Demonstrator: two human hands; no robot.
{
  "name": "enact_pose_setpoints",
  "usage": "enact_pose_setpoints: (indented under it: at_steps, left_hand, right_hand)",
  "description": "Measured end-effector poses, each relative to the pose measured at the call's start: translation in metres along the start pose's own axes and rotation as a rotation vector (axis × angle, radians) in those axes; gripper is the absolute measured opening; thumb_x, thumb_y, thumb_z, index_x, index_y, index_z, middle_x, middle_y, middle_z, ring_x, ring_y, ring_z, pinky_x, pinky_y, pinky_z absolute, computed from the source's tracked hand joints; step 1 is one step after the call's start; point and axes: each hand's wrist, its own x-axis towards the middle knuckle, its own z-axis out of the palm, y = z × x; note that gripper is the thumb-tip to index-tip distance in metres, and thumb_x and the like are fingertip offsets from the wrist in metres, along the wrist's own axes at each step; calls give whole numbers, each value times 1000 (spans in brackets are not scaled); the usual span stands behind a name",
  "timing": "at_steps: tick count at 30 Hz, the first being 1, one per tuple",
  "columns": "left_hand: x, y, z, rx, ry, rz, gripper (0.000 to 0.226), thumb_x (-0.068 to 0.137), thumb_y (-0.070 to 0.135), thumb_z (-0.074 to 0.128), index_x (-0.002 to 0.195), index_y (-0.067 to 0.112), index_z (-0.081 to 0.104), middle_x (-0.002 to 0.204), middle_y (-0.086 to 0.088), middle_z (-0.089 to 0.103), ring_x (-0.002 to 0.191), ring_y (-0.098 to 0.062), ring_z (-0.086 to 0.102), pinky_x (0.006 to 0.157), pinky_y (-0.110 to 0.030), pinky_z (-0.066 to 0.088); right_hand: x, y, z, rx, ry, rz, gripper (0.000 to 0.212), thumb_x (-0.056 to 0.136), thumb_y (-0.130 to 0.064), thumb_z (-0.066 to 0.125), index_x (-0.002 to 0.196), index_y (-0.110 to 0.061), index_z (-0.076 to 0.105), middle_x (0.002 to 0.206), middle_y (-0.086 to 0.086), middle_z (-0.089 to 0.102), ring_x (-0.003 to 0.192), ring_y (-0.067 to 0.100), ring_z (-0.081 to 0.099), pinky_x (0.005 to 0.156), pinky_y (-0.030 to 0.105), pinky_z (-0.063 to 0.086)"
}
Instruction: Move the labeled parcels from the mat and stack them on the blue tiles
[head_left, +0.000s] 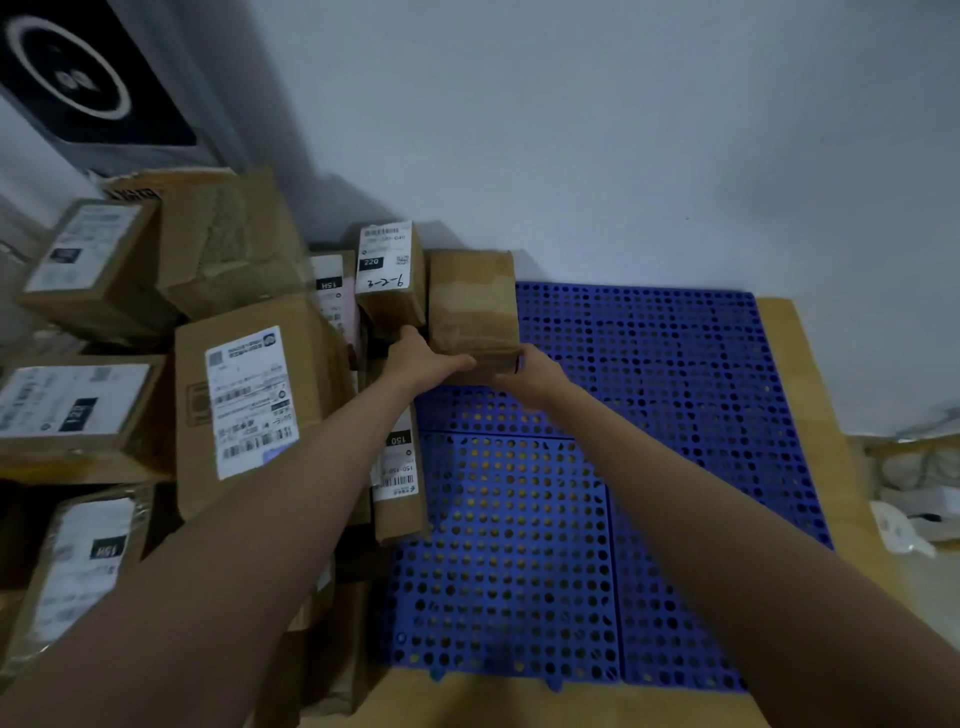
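Note:
A brown taped cardboard parcel (471, 306) stands at the far left corner of the blue perforated tiles (649, 415), against the wall. My left hand (421, 358) grips its near left edge, thumb across the front. On its near right corner my right hand (530, 374) holds it with curled fingers. Right beside it on the left stands a labelled parcel marked 220 (389, 275). A flat parcel marked 150 (397, 467) lies along the tiles' left edge, partly under my left forearm.
Several labelled cardboard parcels (244, 405) are piled at the left. Brown cardboard sheets (810, 405) border the tiles on the right and near side. Cables and a white bag (914, 519) lie at the far right. A grey wall stands behind.

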Motion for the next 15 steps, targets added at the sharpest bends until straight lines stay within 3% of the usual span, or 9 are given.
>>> enact_pose_setpoints:
  at_steps: [3, 6, 9, 11, 13, 15]
  left_hand:
    - [-25, 8, -13, 68, -41, 34, 99, 71, 46, 81, 144, 5, 28, 144, -13, 42, 128, -30, 45, 85, -32, 39]
    - [-53, 17, -27, 146, -94, 88, 95, 73, 44, 81, 144, 6, 31, 145, -11, 42, 129, -28, 44, 84, -30, 38]
    - [-84, 23, -41, 189, -114, 140, 90, 72, 40, 82, 143, 7, 36, 143, -9, 45, 126, -26, 46, 81, -29, 38]
    - [-102, 26, -49, 224, -122, 170, 86, 72, 40, 82, 140, 8, 40, 140, -9, 47, 121, -25, 49, 82, -29, 40]
    - [-120, 26, -57, 253, -125, 198, 82, 73, 40, 82, 139, 10, 43, 139, -8, 49, 116, -23, 51, 88, -32, 45]
    - [-136, 24, -66, 271, -120, 222, 83, 73, 41, 81, 140, 11, 43, 141, -7, 48, 120, -23, 50, 98, -37, 46]
  right_hand:
    - [-28, -11, -12, -75, 27, -94, 44, 92, -35, 64, 129, -13, 54, 127, 11, 58, 93, 24, 60, 87, 42, 54]
    - [-56, -20, -25, -100, 31, -136, 50, 90, -45, 64, 130, -16, 57, 130, 8, 58, 78, 15, 57, 71, 34, 56]
    - [-83, -26, -37, -137, 5, -110, 52, 90, -44, 64, 134, -17, 54, 134, 6, 54, 93, 24, 60, 74, 37, 58]
    - [-100, -30, -44, -125, -7, -84, 47, 92, -39, 63, 133, -18, 53, 131, 5, 53, 89, 23, 58, 63, 34, 58]
    - [-115, -35, -50, -133, -22, -83, 45, 94, -36, 61, 132, -16, 52, 123, 4, 56, 85, 22, 58, 55, 30, 56]
    - [-127, -41, -52, -166, -25, -97, 46, 95, -32, 60, 137, -13, 49, 129, 6, 55, 90, 25, 62, 59, 33, 58]
